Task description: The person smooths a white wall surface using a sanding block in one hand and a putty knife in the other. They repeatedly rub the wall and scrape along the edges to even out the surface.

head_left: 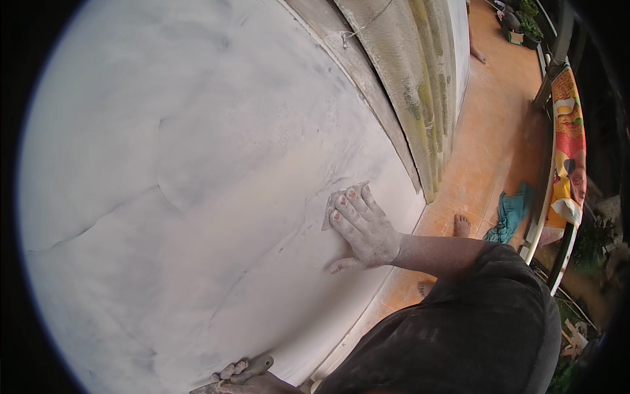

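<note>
Against the white plastered wall (197,190), my right hand (374,236) lies with its dusty fingers extended and its thumb apart. Under those fingers a small grey sheet that looks like sandpaper (327,218) is pressed to the wall; most of it is covered. White dust coats the hand and forearm. Low in the view, my left hand (252,385) is closed round a putty knife (262,364) with a rounded grey handle. Its blade is partly cut off by the lower edge. A thin crack (125,208) runs across the wall on the left.
A weathered corrugated sheet (394,72) and a wooden board border the wall. Orange tiles (495,92) cover the floor, with a teal cloth (512,211) beside my bare foot (462,226). A colourful printed sheet (568,144) hangs on the railing. Another person's foot (478,55) and potted plants (529,23) are farther off.
</note>
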The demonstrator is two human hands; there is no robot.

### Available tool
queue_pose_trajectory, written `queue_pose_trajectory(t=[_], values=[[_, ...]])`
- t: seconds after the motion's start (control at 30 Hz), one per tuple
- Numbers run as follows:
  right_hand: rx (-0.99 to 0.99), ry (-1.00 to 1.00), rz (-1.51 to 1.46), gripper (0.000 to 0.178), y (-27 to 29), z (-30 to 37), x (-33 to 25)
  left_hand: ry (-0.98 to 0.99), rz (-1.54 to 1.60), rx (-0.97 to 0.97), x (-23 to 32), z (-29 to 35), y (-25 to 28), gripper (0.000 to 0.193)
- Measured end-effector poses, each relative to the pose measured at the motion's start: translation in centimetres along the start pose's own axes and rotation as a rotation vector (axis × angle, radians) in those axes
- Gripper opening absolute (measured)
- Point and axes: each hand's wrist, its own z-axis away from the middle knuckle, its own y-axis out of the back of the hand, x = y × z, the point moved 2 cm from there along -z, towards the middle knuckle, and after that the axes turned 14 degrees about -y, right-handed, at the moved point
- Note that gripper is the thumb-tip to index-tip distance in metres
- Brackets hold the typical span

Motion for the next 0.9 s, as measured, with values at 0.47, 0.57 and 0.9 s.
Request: queue_pose_trajectory(t=[0.47,0.57,0.9], values=[[-0.053,-0.001,0.032,0.113,1.2,-0.8,-0.2,-0.028,-0.01,-0.037,0.6,0.5,-0.8,0.046],[-0.107,-0.003,0.072,0.113,1.6,-1.7,0.1,-0.038,0.031,-0.043,0.7,0.6,-0.9,0.045],[0.011,-0.014,0.037,0.107,1.5,-0.7,-0.6,-0.005,0.065,-0.049,0.6,0.7,-1.2,0.044]])
